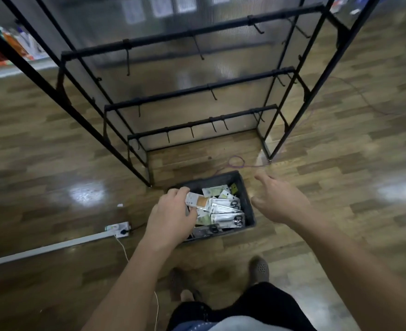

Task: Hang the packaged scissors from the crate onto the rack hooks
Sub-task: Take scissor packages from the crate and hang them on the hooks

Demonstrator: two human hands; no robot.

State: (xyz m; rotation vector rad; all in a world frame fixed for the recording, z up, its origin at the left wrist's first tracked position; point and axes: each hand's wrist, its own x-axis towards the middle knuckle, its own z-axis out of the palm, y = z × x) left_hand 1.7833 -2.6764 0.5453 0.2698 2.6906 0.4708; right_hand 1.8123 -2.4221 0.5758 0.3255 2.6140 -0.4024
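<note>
Gripping pack (196, 199) at crate (247, 204) on glossy wood floor (53, 168), L hand (170, 214).

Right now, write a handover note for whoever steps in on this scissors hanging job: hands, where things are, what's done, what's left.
Left hand: fingers curled round one package at the left side of the crate.
Right hand: open, holds nothing, just right of the crate.
Crate stands in front of the rack, holding a pile of packaged scissors.
Done: nothing hung; every hook in view is bare.
Left: hang all the packages.
</note>
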